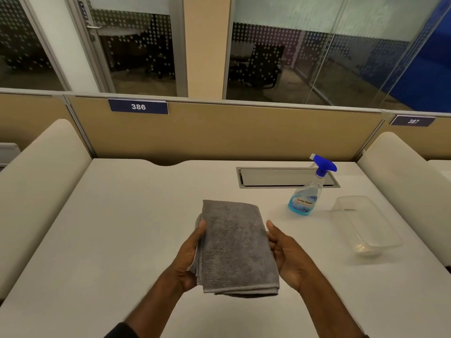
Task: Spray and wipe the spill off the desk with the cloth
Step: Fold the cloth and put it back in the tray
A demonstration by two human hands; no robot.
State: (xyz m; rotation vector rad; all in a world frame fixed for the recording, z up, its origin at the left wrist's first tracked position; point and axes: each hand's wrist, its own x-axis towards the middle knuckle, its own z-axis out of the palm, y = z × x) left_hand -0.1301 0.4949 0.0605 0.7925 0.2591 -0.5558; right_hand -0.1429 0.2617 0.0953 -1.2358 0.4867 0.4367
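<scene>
A folded grey cloth (pixel 235 247) is held flat above the middle of the white desk (pixel 122 228). My left hand (pixel 189 259) grips its left edge, thumb on top. On the cloth's right edge rests my right hand (pixel 284 254), with its fingers under the cloth. A clear spray bottle (pixel 306 196) with blue liquid and a blue trigger head stands upright on the desk, beyond and to the right of the cloth. No spill is visible on the desk surface.
A clear plastic container (pixel 366 223) lies at the right of the desk. A metal cable hatch (pixel 280 178) sits behind the bottle. Tan partition panels (pixel 219 132) close the back, and rounded cream dividers (pixel 36 191) flank both sides.
</scene>
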